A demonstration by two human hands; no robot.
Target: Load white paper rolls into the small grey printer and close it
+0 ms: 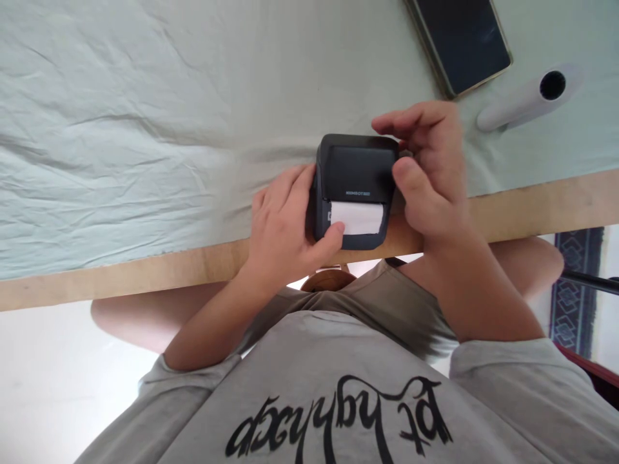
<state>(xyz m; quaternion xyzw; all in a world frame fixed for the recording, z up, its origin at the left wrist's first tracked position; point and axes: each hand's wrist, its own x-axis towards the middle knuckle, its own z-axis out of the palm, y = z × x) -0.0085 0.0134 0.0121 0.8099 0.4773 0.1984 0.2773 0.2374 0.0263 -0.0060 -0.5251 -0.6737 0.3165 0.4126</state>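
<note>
A small black label printer (360, 169) with rounded corners is tilted at the table's near edge, between my two hands. White label paper (356, 218) lies across its lower front, below the lid with the printed brand name. My left hand (285, 222) grips the printer's left side, its thumb resting by the paper's lower left corner. On the other side, my right hand (430, 171) is at the printer's right edge with thumb and curled fingers against it. Its index finger reaches out past the upper right corner. Some right fingertips are hidden.
A dark smartphone (467, 45) in a case lies at the upper right. Right of it is a white cylinder (520, 100) with a dark round end. Pale green cloth (145, 129) covers the table, whose bare wooden edge (203, 264) runs close to my body.
</note>
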